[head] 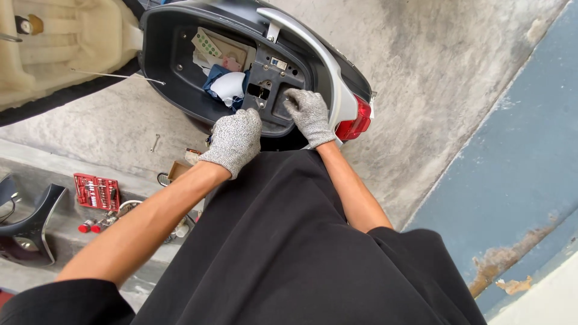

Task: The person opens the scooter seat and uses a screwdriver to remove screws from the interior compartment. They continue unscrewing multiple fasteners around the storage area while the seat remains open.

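Head view, frame centre: gloved left hand (236,139) curled gripping scooter under-seat compartment (174,66) rim, right hand (308,114) flat, holding nothing, on latch plate (271,90); best kept braced, pressure even.

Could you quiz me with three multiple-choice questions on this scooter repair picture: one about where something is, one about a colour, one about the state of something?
1. Where is the red tool case?
A. on the ground at the left
B. inside the scooter
C. in a hand

2. What colour is the tail light?
A. blue
B. red
C. green

3. How is the storage compartment?
A. closed
B. open, seat lifted
C. taped over

Answers: A, it lies on the concrete; B, its lens is red; B, the left hand and right hand rest on its open rim.
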